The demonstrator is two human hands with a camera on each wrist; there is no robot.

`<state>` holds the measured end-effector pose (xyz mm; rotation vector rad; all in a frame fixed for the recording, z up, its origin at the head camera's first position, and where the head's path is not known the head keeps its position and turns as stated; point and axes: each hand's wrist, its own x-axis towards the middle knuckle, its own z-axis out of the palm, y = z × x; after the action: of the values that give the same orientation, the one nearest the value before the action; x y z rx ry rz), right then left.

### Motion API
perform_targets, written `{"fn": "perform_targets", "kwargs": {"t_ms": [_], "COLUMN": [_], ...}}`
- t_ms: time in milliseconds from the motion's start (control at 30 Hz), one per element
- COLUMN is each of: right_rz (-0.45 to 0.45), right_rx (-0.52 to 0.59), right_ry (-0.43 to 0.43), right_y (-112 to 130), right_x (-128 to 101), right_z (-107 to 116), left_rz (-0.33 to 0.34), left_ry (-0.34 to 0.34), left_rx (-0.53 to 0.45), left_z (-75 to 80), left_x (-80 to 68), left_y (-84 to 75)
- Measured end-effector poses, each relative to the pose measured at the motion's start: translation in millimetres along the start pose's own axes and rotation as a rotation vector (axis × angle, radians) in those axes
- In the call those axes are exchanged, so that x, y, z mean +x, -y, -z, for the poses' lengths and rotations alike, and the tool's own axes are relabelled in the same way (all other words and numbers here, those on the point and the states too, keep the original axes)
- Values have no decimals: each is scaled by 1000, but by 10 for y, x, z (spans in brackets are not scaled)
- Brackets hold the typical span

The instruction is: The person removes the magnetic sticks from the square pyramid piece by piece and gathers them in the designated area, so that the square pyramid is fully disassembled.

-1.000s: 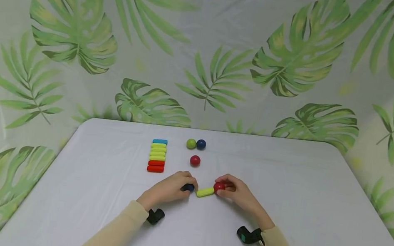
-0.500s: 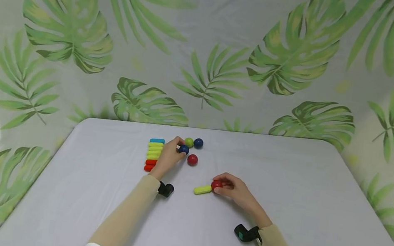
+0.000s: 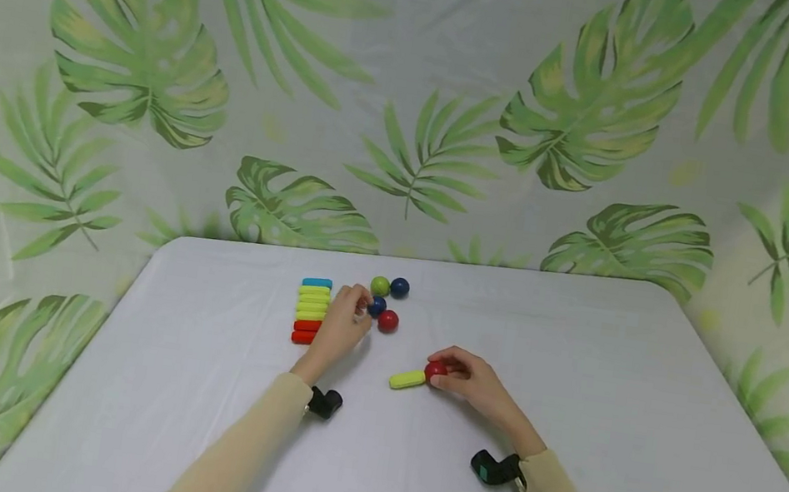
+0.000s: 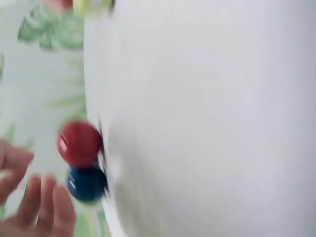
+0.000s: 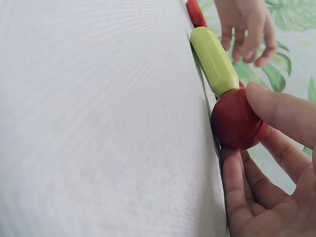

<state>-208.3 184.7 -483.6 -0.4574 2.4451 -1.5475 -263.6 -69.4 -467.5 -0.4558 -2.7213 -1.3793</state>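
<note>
My right hand (image 3: 470, 381) pinches a red ball (image 5: 237, 118) between thumb and fingers. A yellow-green ribbed stick (image 5: 215, 59) meets the ball at one end and lies along the white table. My left hand (image 3: 344, 321) holds nothing; its loosely bent fingers (image 4: 47, 202) are apart from a dark blue ball (image 4: 87, 183). That blue ball touches another red ball (image 3: 388, 322) on the table. Behind them a green ball (image 3: 379, 286) and a second dark blue ball (image 3: 400, 287) sit side by side.
Left of my left hand, a column of short sticks lies side by side: a blue stick (image 3: 317, 282) at the far end, several yellow sticks (image 3: 314, 300), then red sticks (image 3: 303, 337) partly behind the hand. The white table (image 3: 574, 372) ends at a leaf-patterned cloth (image 3: 422, 157).
My left hand has carried the dark blue ball from beside the yellow-green stick to the far red ball, let go and drawn back slightly. My right hand keeps its pinch on its red ball.
</note>
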Motion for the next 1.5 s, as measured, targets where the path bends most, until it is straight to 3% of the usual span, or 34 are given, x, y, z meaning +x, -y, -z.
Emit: {"fn": "perform_targets", "kwargs": {"t_ms": [67, 167, 233, 300, 400, 533, 633, 767, 867, 1000, 1133, 1300, 1500], "right_rz": [-1, 3, 6, 5, 2, 3, 7, 13, -10, -49, -68, -99, -149], "right_rx": [-5, -5, 3, 11, 17, 3, -15, -30, -43, -64, -68, -72, -82], "right_ry": [3, 4, 9, 12, 15, 0, -8, -27, -62, -126, -195, -241, -269], "right_y": [9, 73, 161, 263, 360, 211, 54, 18, 29, 56, 101, 151, 197], "right_x": [-9, -32, -58, -90, -123, -59, 9, 28, 33, 65, 137, 248, 376], "right_z": [3, 6, 12, 12, 10, -7, -13, -8, -19, -64, -128, -193, -263], "left_rz": [-66, -155, -199, -238, -269, -273, -237, -159, -112, -53, 0, 11, 15], "left_ry": [145, 363, 422, 411, 374, 335, 331, 349, 297, 173, 96, 73, 27], "left_rx": [18, 134, 239, 329, 389, 433, 391, 236, 199, 262, 347, 419, 436], "left_z": [-69, -188, -264, -316, -350, -340, -294, -134, 63, 345, 534, 609, 627], "left_x": [-141, -314, -381, -411, -415, -418, -432, -479, -532, -598, -636, -650, -651], "left_y": [-96, -240, -309, -353, -383, -414, -400, -282, -153, 13, 133, 231, 251]}}
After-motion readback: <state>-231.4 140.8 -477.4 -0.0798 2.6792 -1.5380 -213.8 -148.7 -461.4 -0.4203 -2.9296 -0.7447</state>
